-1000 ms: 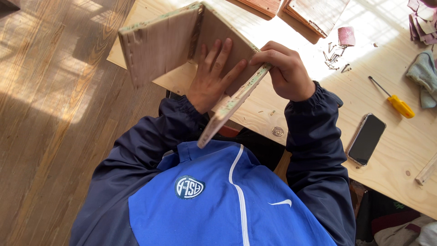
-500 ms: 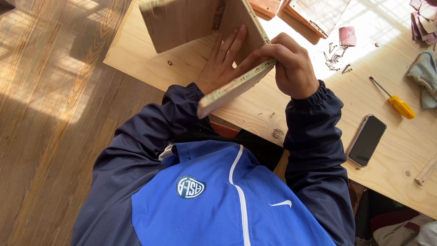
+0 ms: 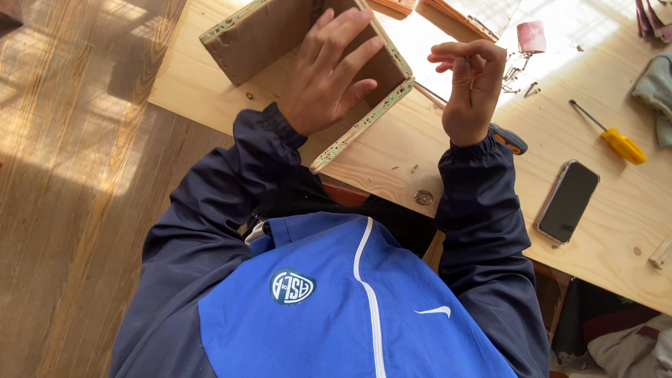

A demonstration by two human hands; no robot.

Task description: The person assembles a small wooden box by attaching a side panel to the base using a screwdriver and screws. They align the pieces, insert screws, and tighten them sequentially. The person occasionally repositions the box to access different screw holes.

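A wooden frame of joined brown boards [image 3: 260, 36] with pale greenish edges stands on the light wooden table [image 3: 392, 164], right in front of me. My left hand [image 3: 329, 70] lies flat against its inner panel, fingers spread. My right hand [image 3: 467, 87] hovers to the right of the frame, clear of it. Its fingers are curled and the thumb and forefinger are pinched together; anything between them is too small to make out. The lower part of the frame is hidden behind my left hand.
A dark phone [image 3: 568, 201] lies at the right, with a yellow-handled screwdriver [image 3: 617, 142] beyond it. Loose screws [image 3: 518, 66] and a pink block [image 3: 532, 35] lie behind my right hand. A dark-and-orange tool handle [image 3: 508, 138] shows by my wrist. Wooden floor [image 3: 70, 175] lies to the left.
The frame has moved away from me and down onto the table. My right hand has let go of its near board edge and lifted off to the right.
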